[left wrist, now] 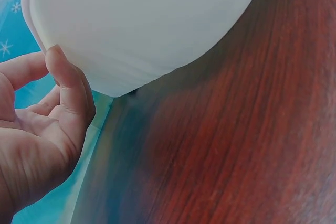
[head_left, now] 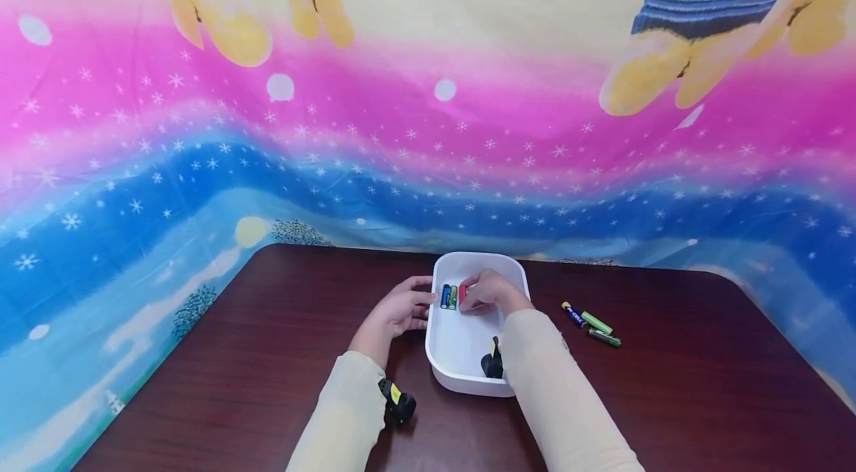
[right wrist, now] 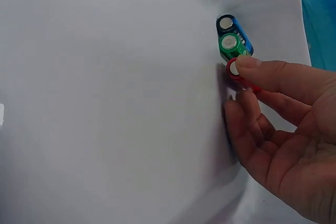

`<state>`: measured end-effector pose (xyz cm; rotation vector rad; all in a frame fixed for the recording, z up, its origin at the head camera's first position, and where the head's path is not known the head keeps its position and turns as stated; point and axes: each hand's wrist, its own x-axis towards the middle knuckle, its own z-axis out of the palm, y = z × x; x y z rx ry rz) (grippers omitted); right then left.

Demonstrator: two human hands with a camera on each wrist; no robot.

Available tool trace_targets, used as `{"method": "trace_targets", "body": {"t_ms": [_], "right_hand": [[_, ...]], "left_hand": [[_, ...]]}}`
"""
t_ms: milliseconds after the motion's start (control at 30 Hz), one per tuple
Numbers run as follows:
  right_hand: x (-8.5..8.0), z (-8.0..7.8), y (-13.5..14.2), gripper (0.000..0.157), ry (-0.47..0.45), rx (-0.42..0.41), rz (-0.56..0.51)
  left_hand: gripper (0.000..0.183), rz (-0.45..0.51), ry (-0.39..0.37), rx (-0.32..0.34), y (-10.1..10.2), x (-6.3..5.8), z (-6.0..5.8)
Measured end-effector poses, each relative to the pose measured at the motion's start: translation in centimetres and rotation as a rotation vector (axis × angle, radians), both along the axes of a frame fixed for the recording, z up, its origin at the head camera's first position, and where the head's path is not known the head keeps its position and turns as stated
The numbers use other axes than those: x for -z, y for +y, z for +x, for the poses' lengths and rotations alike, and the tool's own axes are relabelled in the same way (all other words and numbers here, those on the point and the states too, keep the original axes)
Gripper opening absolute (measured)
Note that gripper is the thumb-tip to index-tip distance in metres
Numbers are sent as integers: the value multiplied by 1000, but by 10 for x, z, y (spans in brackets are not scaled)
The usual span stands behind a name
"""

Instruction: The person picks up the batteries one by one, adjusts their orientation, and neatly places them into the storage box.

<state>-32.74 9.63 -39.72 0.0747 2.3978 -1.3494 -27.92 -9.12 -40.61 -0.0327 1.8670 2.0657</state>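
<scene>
A red battery (right wrist: 232,67) is pinched in the right hand's grip (head_left: 491,292) inside the white tray (head_left: 461,346), whose side is touched by the left hand's loose grip (head_left: 400,308).

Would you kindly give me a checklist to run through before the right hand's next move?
1. Right hand pinching the red battery: ok.
2. Left hand touching the left side of the white tray: ok.
3. Blue battery and green battery side by side: ok.
4. Red battery touching the green one: cannot tell.
5. Every battery in the tray: not ok, three others lie on the table.
</scene>
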Motion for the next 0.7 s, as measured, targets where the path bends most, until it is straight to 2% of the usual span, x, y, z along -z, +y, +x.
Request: {"method": "trace_targets", "body": {"t_ms": [300, 500, 700], "right_hand": [[-1, 3, -4, 49, 6, -7, 93], [0, 2, -4, 53, -1, 1, 97], [0, 1, -4, 50, -2, 0, 109]], "left_hand": [[51, -3, -7, 2, -1, 1, 0], [51, 1, -3, 4, -1, 1, -1], [51, -4, -7, 1, -1, -1, 0]]}}
